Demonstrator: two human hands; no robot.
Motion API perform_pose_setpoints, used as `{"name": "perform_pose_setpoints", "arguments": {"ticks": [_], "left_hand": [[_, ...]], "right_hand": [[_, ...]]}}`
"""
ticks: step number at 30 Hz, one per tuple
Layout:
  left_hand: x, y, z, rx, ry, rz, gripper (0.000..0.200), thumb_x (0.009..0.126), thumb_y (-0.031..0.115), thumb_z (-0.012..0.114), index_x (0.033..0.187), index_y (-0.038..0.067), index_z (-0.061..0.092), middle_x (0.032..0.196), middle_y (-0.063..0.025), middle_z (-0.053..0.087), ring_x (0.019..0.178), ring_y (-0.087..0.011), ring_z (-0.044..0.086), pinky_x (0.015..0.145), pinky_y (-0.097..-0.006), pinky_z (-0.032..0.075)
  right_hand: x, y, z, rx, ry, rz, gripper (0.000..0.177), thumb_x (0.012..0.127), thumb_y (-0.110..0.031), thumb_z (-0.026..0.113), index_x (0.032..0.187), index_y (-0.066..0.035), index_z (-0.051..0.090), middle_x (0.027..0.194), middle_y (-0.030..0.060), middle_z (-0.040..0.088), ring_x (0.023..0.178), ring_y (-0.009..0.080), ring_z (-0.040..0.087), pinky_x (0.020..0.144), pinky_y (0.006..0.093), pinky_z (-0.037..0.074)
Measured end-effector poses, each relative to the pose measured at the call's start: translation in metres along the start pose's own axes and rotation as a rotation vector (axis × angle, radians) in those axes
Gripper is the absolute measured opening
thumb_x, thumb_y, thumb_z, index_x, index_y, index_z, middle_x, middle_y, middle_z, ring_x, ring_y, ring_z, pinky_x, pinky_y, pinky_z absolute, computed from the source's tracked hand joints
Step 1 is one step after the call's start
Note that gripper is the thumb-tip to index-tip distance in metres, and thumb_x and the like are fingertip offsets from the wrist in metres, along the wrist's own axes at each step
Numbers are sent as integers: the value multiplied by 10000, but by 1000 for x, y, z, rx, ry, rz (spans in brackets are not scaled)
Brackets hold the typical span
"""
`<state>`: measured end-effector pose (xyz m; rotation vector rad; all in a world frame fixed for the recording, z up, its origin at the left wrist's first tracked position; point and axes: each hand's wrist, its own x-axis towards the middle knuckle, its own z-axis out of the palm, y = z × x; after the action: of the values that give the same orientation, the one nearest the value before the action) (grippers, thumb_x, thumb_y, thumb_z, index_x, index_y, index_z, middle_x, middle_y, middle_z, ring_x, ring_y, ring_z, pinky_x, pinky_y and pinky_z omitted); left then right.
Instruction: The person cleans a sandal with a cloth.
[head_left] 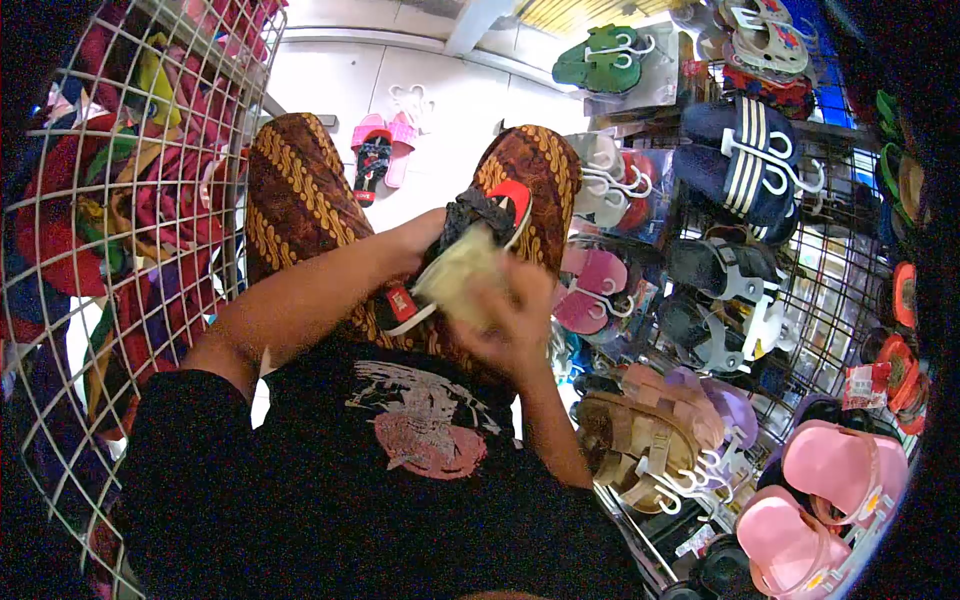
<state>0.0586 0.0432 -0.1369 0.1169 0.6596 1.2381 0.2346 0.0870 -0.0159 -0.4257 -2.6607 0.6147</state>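
Note:
A black and red sandal [402, 308] with a white sole edge rests tilted over my lap. My left hand [424, 238] is wrapped around its strap side, beside crumpled black material [476, 214]; its fingers are mostly hidden. My right hand [518, 305], blurred by motion, is closed on a pale yellow cloth [462, 278] that lies against the sandal. Another black and red sandal [374, 160] sits on the floor beyond my knees. Partly under it are pink slippers [400, 140] with a white hanger [411, 103] at their far end.
A wire grid rack [150, 190] with colourful fabric items stands close on my left. To my right, a display grid [825, 290] carries many sandals on white hangers, including navy striped slides [740, 165], green slippers [602, 62] and pink clogs [835, 465]. White floor tiles [335, 75] lie ahead.

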Motion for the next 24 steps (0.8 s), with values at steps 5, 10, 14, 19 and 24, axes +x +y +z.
{"name": "perform_pose_setpoints", "arguments": {"ticks": [5,10,14,19,24], "left_hand": [[23,-19,-33,-33,-105,5,270,995,252,512,1126,85,679,968,-55,708,820,-137,671,782,-300,560],[-1,8,9,39,35,26,252,975,292,534,1033,102,689,869,-31,696,742,-153,664,725,-292,548],[-4,5,11,-9,118,-109,218,971,278,552,993,114,693,862,14,696,701,-78,641,609,-235,507],[-9,12,14,-110,67,-65,259,977,174,537,1224,114,585,983,-46,692,809,-131,690,689,-284,578],[-2,14,26,5,72,110,422,975,30,494,1385,98,420,1140,-97,650,938,-177,676,771,-327,583]], "right_hand": [[0,21,12,-68,251,206,684,651,-260,840,1285,-146,612,1265,192,546,1120,400,541,959,471,451],[-7,3,3,24,-61,-118,596,642,-289,837,1203,-161,683,1282,167,539,1095,352,528,914,456,450],[-3,29,3,5,177,351,673,714,-198,809,1333,-90,570,1336,209,496,1221,399,492,1024,475,419],[0,22,-7,-37,168,406,660,745,-159,798,1351,-70,551,1333,207,497,1237,391,484,1052,470,394],[-6,41,-19,-317,287,546,608,779,-197,809,1347,-161,591,1358,234,439,1257,399,438,1070,485,374]]}}
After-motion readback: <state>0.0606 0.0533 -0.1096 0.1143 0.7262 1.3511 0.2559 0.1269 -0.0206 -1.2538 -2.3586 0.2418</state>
